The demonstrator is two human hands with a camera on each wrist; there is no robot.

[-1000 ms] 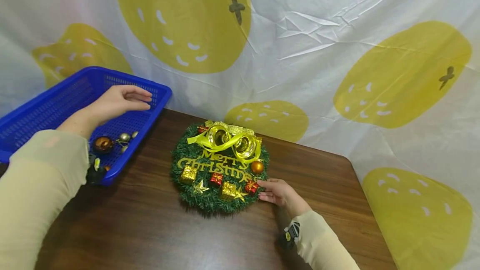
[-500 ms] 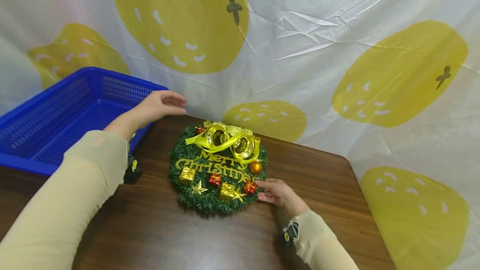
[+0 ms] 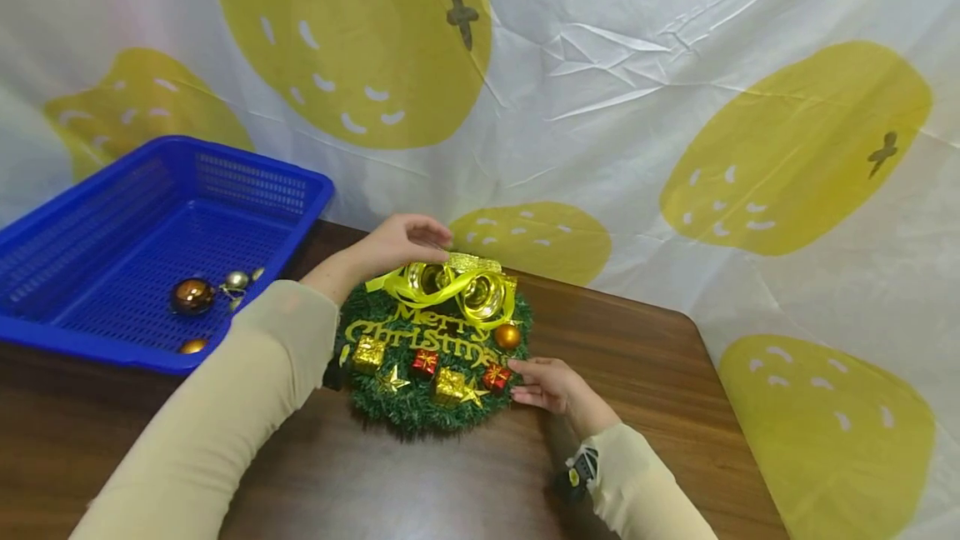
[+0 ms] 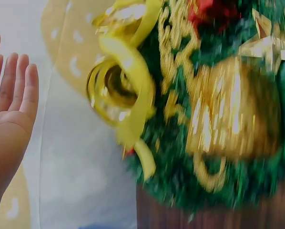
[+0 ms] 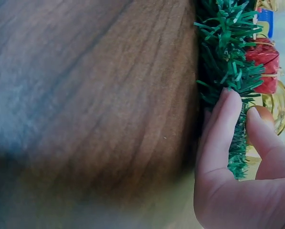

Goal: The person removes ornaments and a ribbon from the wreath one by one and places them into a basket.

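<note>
A green Christmas wreath [image 3: 420,402] lies on the table, with gold lettering, small red and gold gift boxes, stars and a pair of gold bells [image 3: 480,294] with yellow ribbon. My left hand [image 3: 393,244] hovers at its upper left edge beside the bells. In the left wrist view the fingers [image 4: 11,86] of that hand are fairly straight and hold nothing. My right hand [image 3: 555,386] grips the wreath's lower right edge. The right wrist view shows its thumb and fingers on either side of the green tinsel [image 5: 230,52], near a red gift box [image 5: 264,62].
A blue plastic basket [image 3: 97,348] stands on the left of the brown wooden table [image 3: 600,332]. Inside it are a brown bauble [image 3: 192,296], an orange bauble [image 3: 193,346] and small silvery ones [image 3: 236,280]. A white curtain [image 3: 585,148] with yellow fruit prints hangs behind.
My left hand has moved right, from over the basket to the wreath's upper left edge. The right hand keeps its place on the wreath.
</note>
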